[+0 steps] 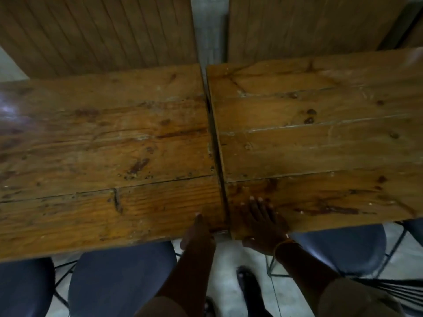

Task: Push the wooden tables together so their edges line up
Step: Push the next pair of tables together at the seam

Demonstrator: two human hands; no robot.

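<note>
Two plank-topped wooden tables stand side by side, the left table [103, 145] and the right table [320, 133], with a thin dark gap running between them. The right table's near and far edges sit a little farther from me than the left one's. My left hand [199, 232] grips the near right corner of the left table, thumb on top and fingers hidden under the edge. My right hand [261, 220] grips the near left corner of the right table, fingers spread flat on the top and thumb under the edge.
Blue-seated chairs [119, 277] [343, 245] with thin metal frames are tucked under the near edges. Two wooden slatted benches [91, 35] [309, 26] stand beyond the tables. My feet [247, 284] rest on the pale floor between the chairs.
</note>
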